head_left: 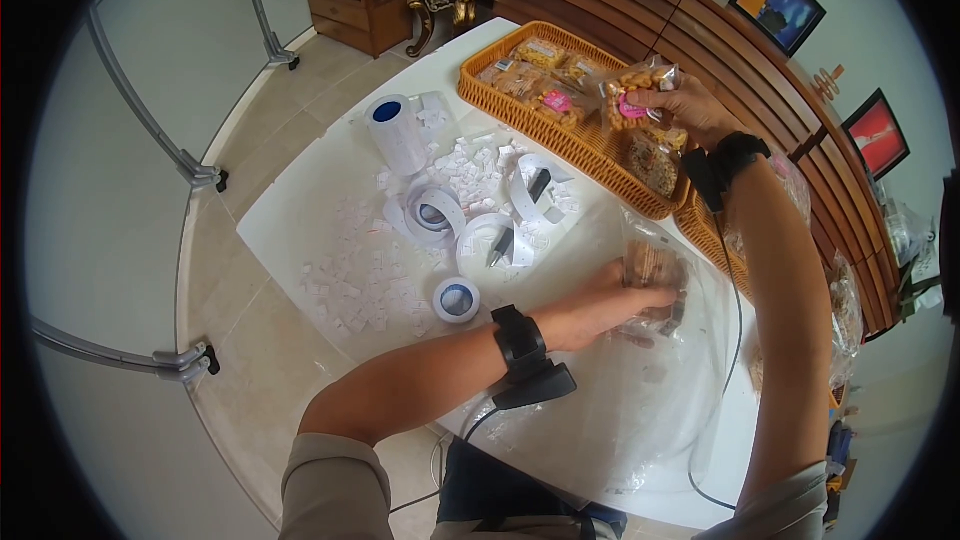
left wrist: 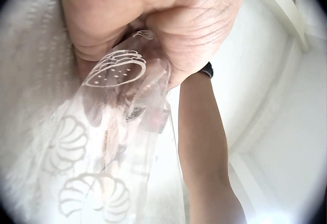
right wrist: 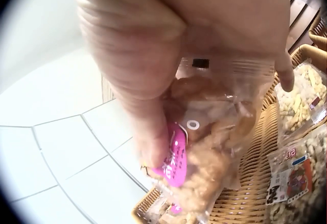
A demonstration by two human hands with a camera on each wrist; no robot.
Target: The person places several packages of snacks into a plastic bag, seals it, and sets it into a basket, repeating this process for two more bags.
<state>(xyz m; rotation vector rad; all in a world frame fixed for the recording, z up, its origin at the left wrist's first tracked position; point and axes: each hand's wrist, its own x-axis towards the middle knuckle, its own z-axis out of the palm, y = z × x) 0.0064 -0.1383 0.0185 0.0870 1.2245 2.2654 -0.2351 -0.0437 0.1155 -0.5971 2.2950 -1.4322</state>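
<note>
Over the wicker basket [head_left: 590, 140], my right hand [head_left: 695, 108] holds a clear snack packet [right wrist: 204, 157] with golden-brown pieces and a pink label [right wrist: 178, 160]. The thumb lies across the label in the right wrist view. Lower down, at the table, my left hand [head_left: 610, 310] grips a clear plastic bag [left wrist: 110, 147] printed with white shell-like shapes. A packet of brown snacks [head_left: 655, 265] shows right at its fingers in the head view. The left fingertips are partly hidden behind the palm and the film.
More snack packets [head_left: 540, 52] lie in the basket. On the white table [head_left: 290, 205] are small paper labels [head_left: 365, 285], label strips, a tape roll [head_left: 457, 300], a blue-cored roll [head_left: 395, 135] and a marker [head_left: 502, 245]. Clear plastic sheeting [head_left: 600, 420] spreads across the near side.
</note>
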